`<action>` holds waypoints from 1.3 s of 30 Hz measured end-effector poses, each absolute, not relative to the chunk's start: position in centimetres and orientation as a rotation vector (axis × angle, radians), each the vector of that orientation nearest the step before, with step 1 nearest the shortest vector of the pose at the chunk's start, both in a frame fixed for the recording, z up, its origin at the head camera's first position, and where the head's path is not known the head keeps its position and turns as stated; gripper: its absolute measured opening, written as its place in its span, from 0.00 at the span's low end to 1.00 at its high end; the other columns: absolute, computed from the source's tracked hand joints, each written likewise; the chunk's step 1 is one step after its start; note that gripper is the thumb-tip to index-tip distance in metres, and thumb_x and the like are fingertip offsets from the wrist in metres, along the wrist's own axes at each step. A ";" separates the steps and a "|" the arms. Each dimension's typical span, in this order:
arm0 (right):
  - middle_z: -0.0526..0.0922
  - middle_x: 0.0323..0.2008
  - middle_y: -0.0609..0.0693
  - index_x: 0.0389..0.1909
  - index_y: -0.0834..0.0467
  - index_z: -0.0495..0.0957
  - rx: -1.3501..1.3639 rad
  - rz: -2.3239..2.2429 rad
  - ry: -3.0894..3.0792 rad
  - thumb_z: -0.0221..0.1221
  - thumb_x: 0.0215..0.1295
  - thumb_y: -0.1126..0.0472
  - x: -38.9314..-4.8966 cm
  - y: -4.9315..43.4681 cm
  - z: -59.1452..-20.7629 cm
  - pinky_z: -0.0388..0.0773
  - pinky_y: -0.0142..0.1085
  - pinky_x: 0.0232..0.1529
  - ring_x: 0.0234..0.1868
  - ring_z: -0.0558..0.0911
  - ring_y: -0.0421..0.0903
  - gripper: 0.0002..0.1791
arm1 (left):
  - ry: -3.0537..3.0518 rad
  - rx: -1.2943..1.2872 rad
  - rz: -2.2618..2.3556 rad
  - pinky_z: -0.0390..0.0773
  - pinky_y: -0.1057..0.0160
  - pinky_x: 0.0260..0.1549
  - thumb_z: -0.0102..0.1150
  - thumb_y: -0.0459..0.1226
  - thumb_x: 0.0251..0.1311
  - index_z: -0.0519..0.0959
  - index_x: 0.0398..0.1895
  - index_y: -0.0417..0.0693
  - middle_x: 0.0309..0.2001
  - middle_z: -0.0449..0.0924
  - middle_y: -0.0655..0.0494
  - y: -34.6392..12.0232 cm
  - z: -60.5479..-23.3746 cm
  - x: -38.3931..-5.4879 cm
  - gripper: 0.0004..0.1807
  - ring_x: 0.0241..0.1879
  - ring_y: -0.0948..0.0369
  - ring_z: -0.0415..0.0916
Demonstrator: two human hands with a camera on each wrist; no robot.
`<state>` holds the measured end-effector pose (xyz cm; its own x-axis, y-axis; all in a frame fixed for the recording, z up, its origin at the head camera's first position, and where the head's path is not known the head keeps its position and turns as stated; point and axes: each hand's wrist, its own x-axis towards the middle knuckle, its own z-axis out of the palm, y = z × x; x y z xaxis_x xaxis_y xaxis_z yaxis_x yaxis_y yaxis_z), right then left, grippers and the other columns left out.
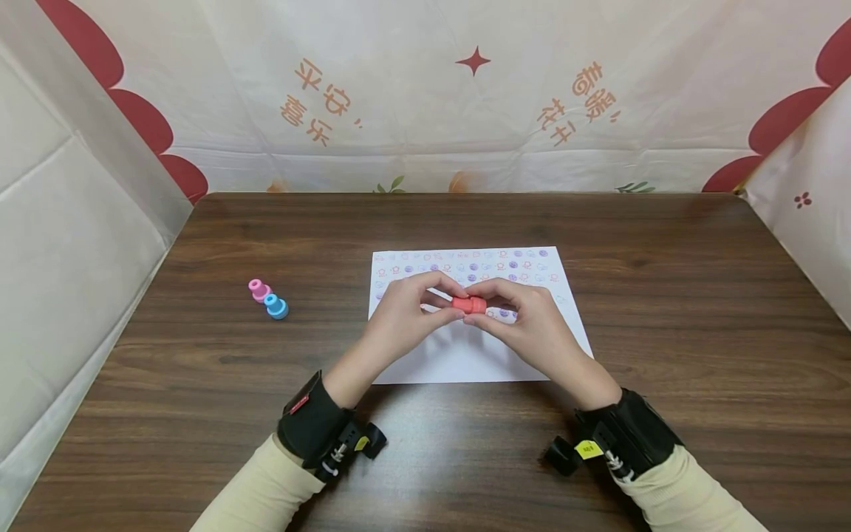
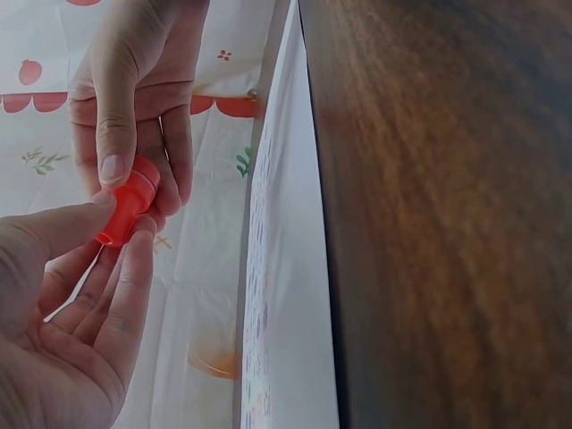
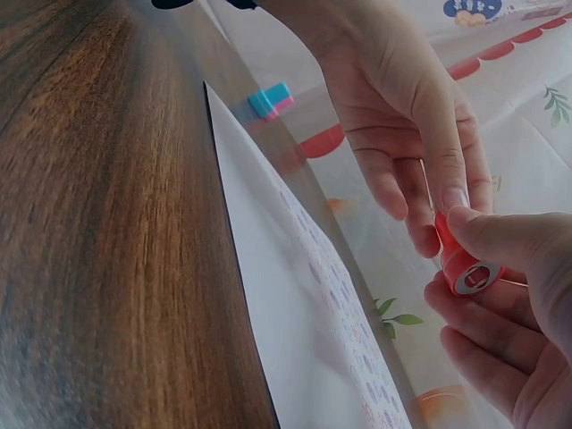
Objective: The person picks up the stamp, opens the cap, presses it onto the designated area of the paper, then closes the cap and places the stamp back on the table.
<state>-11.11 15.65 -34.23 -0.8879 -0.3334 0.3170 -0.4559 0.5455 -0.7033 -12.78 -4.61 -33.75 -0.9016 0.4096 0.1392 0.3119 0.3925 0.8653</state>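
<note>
Both hands meet over a white sheet of paper (image 1: 459, 362) and hold a small red toy stamp (image 1: 469, 304) level between them. My left hand (image 1: 402, 314) pinches its narrow handle end between thumb and fingers. At the wider end, the thumb and fingers of my right hand (image 1: 528, 318) grip the stamp. A round white label with a red mark shows on that wide end of the stamp (image 3: 472, 275) in the right wrist view. Rows of small red and purple stamped prints cover the upper part of the paper, partly hidden behind the hands.
A pink stamp (image 1: 258, 290) and a blue stamp (image 1: 275, 307) stand side by side on the wooden table (image 1: 199, 384), left of the paper. Behind the table's far edge hangs a pale printed cloth (image 1: 425, 111).
</note>
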 end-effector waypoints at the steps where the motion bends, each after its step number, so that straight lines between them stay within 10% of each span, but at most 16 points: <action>1: 0.89 0.43 0.50 0.47 0.57 0.84 0.675 1.267 -2.628 0.72 0.55 0.63 -11.1 15.7 -34.2 0.85 0.41 0.50 0.47 0.88 0.46 0.17 | 2.540 0.657 1.546 0.79 0.69 0.33 0.70 0.34 0.58 0.83 0.43 0.48 0.47 0.86 0.54 -4.6 -33.7 -12.8 0.10 0.42 0.58 0.87; 39: 0.89 0.46 0.54 0.49 0.58 0.85 0.536 1.112 -2.687 0.72 0.56 0.63 -11.4 18.0 -33.3 0.83 0.47 0.51 0.48 0.87 0.51 0.18 | 2.679 0.470 1.501 0.82 0.63 0.36 0.70 0.35 0.58 0.83 0.44 0.48 0.47 0.86 0.54 -8.2 -32.0 -13.5 0.11 0.44 0.57 0.87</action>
